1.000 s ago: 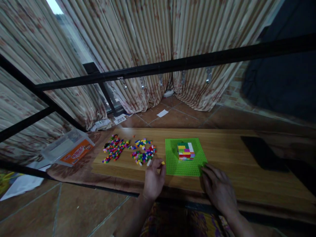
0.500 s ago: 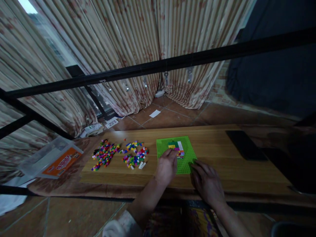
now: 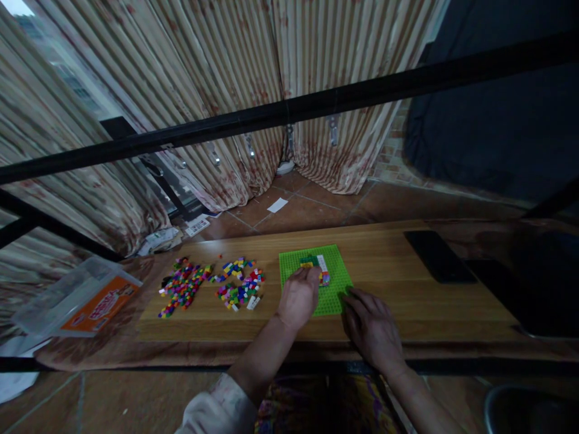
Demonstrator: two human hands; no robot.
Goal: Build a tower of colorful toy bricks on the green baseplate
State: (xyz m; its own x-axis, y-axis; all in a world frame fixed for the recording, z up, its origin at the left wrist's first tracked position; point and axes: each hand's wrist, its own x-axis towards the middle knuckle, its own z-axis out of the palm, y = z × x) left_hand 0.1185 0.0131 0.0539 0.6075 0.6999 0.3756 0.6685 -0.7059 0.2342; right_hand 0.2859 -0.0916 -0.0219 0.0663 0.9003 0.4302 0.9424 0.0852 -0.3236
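A green studded baseplate (image 3: 335, 301) lies on the wooden board. On its upper middle stands a small block of toy bricks (image 3: 322, 265) in green, yellow, white, red and other colours. My left hand (image 3: 298, 296) is over the near left side of these bricks, its fingers pinched together against them. Whatever those fingertips hold is hidden. At the plate's right edge rests my right hand (image 3: 373, 328), fingers stretched forward and slightly bent, the fingertips touching the edge near the front corner.
Two heaps of loose bricks, one mixed (image 3: 185, 286) and one ring-shaped (image 3: 239, 283), lie left of the plate. Farther left stands a clear plastic box (image 3: 85, 295) with an orange label. A dark flat slab (image 3: 438, 256) lies right. A black bar (image 3: 253, 120) crosses behind the board.
The whole view has shifted a little, so everything sits slightly farther left. My left hand has moved slightly over the bricks and covers more of them; my right hand stays at the plate's edge.
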